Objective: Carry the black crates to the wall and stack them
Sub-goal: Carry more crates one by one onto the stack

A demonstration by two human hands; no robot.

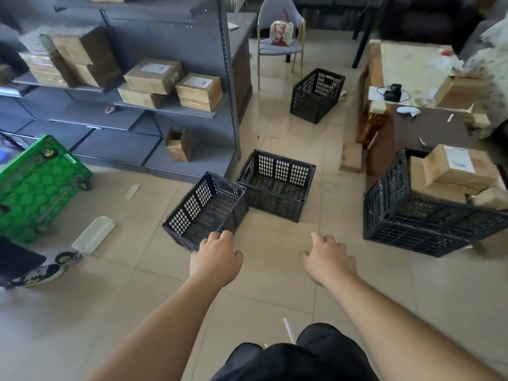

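Observation:
Two empty black crates sit side by side on the tiled floor in front of me, the nearer one (pixel 206 209) at the left, the other (pixel 276 184) just behind and to its right. Another empty black crate (pixel 317 94) stands farther back near a chair. A larger black crate (pixel 417 213) at the right holds cardboard boxes. My left hand (pixel 215 259) reaches out with its fingertips at the near corner of the nearest crate, holding nothing. My right hand (pixel 328 259) is stretched over bare floor, fingers spread, empty.
A grey shelf unit (pixel 165 111) with cardboard boxes stands at the left. A green cart (pixel 38 185) lies lower left beside a white lid (pixel 93 234) and a shoe (pixel 35 274). A cluttered table (pixel 428 125) is at the right. A chair (pixel 280 48) with a bag stands at the back.

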